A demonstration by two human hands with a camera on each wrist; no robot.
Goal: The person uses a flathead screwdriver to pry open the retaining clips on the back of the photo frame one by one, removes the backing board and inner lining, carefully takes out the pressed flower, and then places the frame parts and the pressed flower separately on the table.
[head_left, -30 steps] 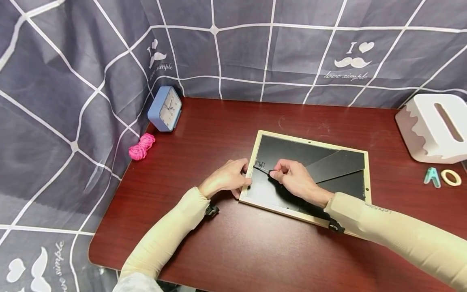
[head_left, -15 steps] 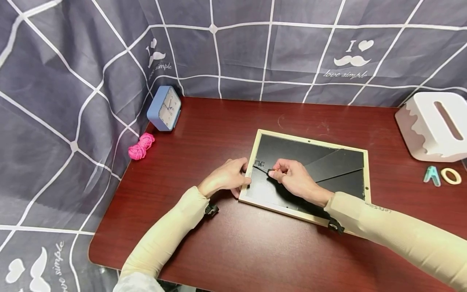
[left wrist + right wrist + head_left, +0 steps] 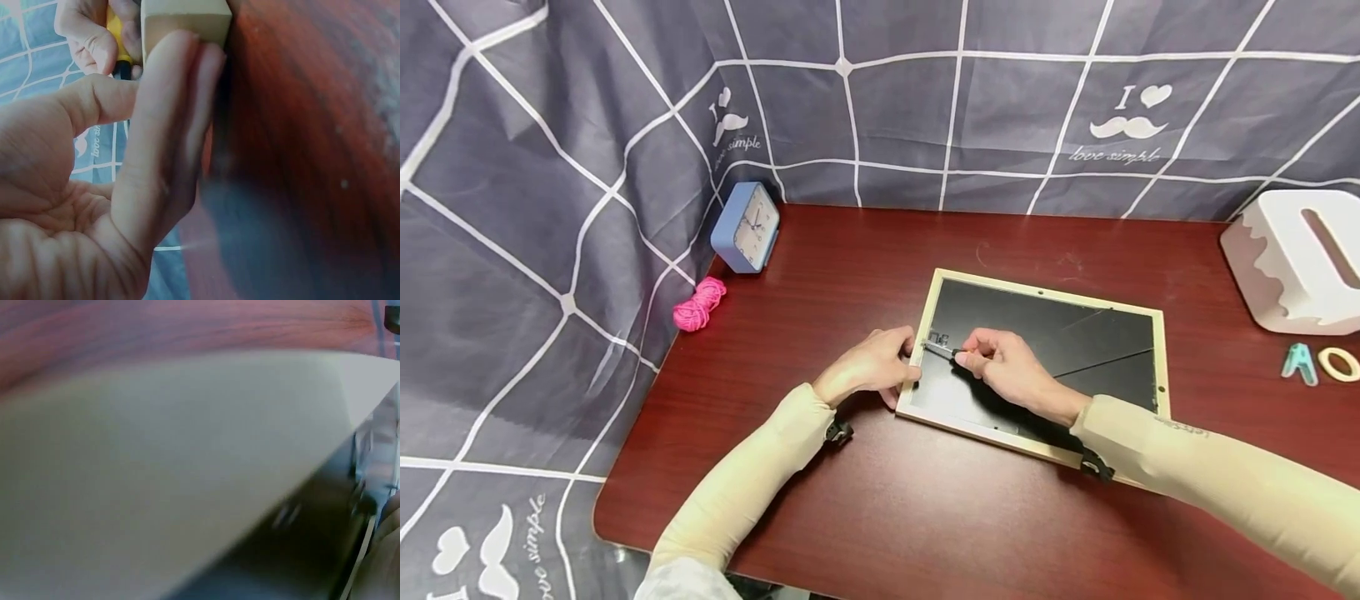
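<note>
A picture frame (image 3: 976, 427) with a pale wooden border lies back side up, showing its black backing. My left hand (image 3: 876, 362) grips its left border, thumb on top; in the left wrist view the fingers press against the wooden border (image 3: 184, 28). My right hand (image 3: 1009, 367) pinches a screwdriver (image 3: 942, 349), whose yellow-and-black handle (image 3: 114, 37) shows in the left wrist view. Its metal shaft points left, the tip at the border's inner edge beside a small metal hanger (image 3: 937, 337). The palm hides most of the handle. The pale border (image 3: 187, 462) fills much of the right wrist view.
On the red-brown table (image 3: 850, 275) stand a blue alarm clock (image 3: 747, 227) at back left and a tissue box (image 3: 1292, 262) at right. Pink yarn (image 3: 700, 304) lies by the left edge. A teal clip (image 3: 1300, 364) and a pale ring (image 3: 1339, 364) lie near the box.
The head view has shifted slightly. The screwdriver's shaft has shifted slightly and looks broader and brighter; its tip stays near the left border. Both hands keep their places on the frame and screwdriver.
</note>
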